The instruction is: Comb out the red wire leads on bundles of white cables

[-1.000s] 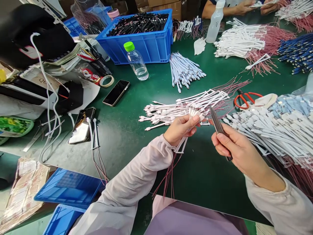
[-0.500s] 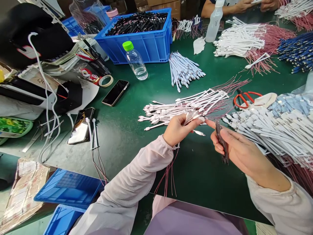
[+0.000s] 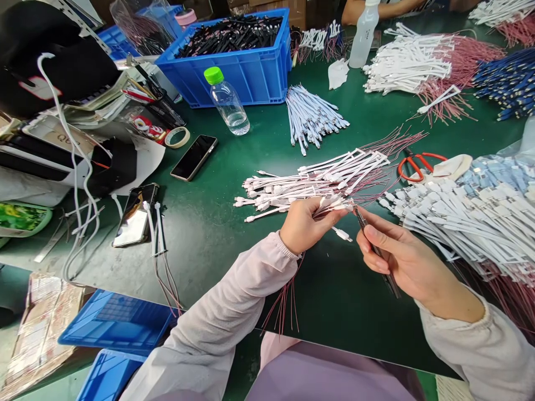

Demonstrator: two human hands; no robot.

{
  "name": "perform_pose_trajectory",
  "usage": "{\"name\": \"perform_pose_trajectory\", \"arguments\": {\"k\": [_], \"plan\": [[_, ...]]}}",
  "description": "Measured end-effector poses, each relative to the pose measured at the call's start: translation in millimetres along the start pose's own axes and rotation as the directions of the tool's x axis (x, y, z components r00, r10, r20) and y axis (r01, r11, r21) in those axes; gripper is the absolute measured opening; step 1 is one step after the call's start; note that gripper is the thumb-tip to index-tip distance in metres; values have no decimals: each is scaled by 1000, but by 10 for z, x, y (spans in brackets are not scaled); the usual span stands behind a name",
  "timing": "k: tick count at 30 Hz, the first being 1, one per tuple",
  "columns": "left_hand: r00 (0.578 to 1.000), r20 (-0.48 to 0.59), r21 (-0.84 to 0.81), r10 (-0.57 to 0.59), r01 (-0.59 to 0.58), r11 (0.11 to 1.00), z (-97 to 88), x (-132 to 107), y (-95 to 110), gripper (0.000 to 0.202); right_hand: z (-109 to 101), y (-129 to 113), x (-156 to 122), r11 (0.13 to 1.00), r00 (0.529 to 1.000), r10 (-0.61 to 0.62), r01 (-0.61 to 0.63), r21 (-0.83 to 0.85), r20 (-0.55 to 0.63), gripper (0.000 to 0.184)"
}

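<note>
On our green desk [image 3: 209, 250], a loose pile of white cables with red wires [image 3: 321, 181] fans out just ahead of our hands. Our left hand [image 3: 309, 225] grips a bunch of these cables, while our right hand [image 3: 401, 250] pinches a narrow dark tool [image 3: 390, 283], the hands close but apart.

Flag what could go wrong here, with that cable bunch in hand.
Possible risks: the dark flat tool in the right hand has its tip right at the white cable ends held by the left hand, so a slip could nick them. The thin red wires dangle loose and might snag on the sleeve. The white cable pile lies just beyond, so strands could tangle.
</note>
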State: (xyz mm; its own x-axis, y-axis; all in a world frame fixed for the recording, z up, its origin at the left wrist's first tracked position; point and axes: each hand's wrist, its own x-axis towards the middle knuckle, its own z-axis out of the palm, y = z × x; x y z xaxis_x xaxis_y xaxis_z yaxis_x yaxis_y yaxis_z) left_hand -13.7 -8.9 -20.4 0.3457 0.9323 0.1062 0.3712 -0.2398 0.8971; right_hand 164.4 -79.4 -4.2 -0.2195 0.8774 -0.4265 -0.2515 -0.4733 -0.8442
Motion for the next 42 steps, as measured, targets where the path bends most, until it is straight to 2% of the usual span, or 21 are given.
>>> {"name": "perform_pose_trajectory", "arguments": {"k": [8,15,18,22,24,28,31,34,38,42], "plan": [[993,-39,26,115,-114,993,11,-10,-13,39,4,32,18,999,1000,7,-6,33,-19,45],[998,28,-53,-54,55,997,-3,13,-7,45,16,37,-6,992,999,35,-35,125,2,43],[997,53,-108,-61,67,992,-4,18,7,44,17,22,-4,990,999,34,-35,135,12,44],[998,29,-103,-60,63,993,4,14,19,43,18,12,9,989,1000,31,-31,146,3,42],[995,60,-159,-77,86,984,2,18,23,42,10,22,10,990,1000,26,-26,136,2,42],[962,232,-386,-143,226,894,-18,39,26,36,-30,57,1,997,1000,8,-8,73,-6,46],[917,337,-483,-213,363,797,-31,54,25,36,-54,72,-1,1000,1000,-10,10,15,0,48],[875,413,-557,-253,463,690,-33,58,26,37,-45,65,0,992,997,-81,80,-92,-4,44],[834,493,-611,-249,535,583,-30,50,21,37,7,43,-13,915,964,-264,241,-323,-30,34],[778,595,-618,-202,604,503,-8,33,-4,34,3,47,4,833,930,-359,281,-477,-80,32]]}}
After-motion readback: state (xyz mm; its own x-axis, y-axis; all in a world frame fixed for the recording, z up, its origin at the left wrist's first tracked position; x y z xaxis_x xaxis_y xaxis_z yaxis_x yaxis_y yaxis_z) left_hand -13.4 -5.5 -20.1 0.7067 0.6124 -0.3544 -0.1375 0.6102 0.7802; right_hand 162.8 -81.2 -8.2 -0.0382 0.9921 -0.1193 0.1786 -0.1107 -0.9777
